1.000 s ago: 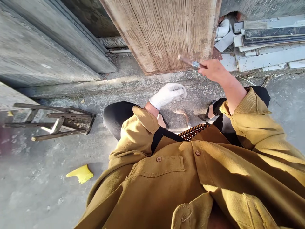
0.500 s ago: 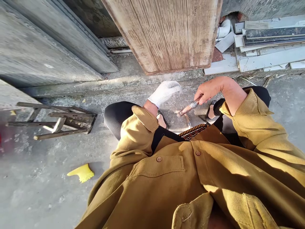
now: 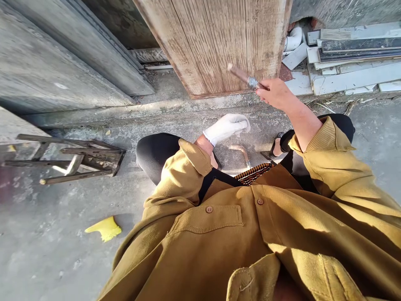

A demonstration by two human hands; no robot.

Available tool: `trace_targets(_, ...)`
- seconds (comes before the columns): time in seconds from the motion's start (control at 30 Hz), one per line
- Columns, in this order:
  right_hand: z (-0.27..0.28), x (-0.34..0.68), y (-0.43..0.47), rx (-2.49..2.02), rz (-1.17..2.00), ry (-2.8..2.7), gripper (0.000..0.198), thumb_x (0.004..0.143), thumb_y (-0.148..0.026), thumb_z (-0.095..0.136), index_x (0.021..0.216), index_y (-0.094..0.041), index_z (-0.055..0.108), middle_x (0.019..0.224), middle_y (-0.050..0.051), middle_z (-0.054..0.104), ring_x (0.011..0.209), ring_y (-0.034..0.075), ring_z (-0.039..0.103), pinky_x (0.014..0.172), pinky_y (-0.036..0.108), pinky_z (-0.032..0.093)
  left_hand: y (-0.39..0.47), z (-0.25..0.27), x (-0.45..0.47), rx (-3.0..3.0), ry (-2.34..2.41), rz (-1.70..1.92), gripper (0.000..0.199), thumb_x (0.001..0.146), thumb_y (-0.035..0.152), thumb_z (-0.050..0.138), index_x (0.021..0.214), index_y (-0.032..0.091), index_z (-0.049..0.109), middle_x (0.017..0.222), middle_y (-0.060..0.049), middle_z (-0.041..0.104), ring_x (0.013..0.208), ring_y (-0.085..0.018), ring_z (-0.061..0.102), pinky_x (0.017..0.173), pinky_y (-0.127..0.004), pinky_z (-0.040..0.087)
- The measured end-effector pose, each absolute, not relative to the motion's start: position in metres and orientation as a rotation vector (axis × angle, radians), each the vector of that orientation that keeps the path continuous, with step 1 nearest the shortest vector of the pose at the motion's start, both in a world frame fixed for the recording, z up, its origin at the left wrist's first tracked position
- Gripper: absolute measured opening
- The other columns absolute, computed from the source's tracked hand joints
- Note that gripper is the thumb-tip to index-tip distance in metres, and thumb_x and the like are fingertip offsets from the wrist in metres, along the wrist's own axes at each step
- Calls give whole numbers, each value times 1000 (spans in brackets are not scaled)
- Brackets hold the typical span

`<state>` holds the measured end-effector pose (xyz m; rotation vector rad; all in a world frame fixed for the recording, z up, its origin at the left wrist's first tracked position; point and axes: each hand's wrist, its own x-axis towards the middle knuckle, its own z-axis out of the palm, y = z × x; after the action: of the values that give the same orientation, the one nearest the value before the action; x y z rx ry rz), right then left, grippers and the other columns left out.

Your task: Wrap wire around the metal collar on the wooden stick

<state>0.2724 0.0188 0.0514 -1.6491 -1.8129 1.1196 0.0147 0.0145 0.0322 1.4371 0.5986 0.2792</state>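
Note:
My bare right hand [image 3: 273,93] grips a short wooden stick [image 3: 239,73] near its end. A band of silvery wire or cord [image 3: 252,82] is wound around the stick beside my fingers, and the free end points up and left over a plank panel. Lower down, my left hand [image 3: 228,128], in a white glove, is closed with its fingers curled. From it a thin strand, hard to see, seems to run up toward the wound band. Beneath and between my hands lies a curved brown piece of wood [image 3: 240,149] with wrapping at its lower end.
A wooden plank panel [image 3: 216,50] stands ahead by a low concrete ledge. White boards [image 3: 354,75] are stacked at the right near a white pipe [image 3: 293,39]. On the left lie a small wooden stool [image 3: 90,156] and a yellow scrap [image 3: 105,228].
My right hand has lifted the stick up and away, and its tip has swung from pointing down-left to up-left. The gloved left hand has shifted slightly down and right. The curved piece now shows more fully.

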Motion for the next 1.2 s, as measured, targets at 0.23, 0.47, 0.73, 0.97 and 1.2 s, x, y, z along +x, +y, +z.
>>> trace_targets(0.23,61,270,6,-1644,1733,-2565,12,96,-16,77,85,-17,74,59,-3,57,56,13,48,58,27,35,29,28,3,1626,780,324,16,84,28,67,75,15,70,65,1,62,58,-10,49,55,-21,38)
trace_targets(0.47,102,268,-10,-1046,1686,-2071,24,93,-51,73,90,-28,73,71,0,60,65,18,47,62,33,38,27,23,7,1450,740,434,23,93,34,72,82,15,69,72,-3,66,56,-10,50,58,-25,44)
trace_targets(0.73,92,307,15,-1182,1078,-1687,82,82,-108,34,91,-38,78,50,3,28,68,26,32,63,40,20,24,41,-3,1414,577,406,34,98,44,74,87,12,74,62,-1,62,51,-7,46,56,-22,46)
trace_targets(0.97,50,312,31,-1573,996,-1448,57,79,-96,61,90,-41,69,54,4,48,74,27,44,59,39,28,19,46,-7,1367,562,356,33,92,44,82,87,12,75,72,-7,74,57,-11,63,55,-20,52)
trace_targets(1.2,21,326,34,-1801,892,-1905,49,83,-65,83,64,-33,52,51,0,38,72,21,37,66,37,31,15,45,-6,1385,505,326,31,97,45,77,93,14,78,52,3,55,48,-9,53,58,-24,56)
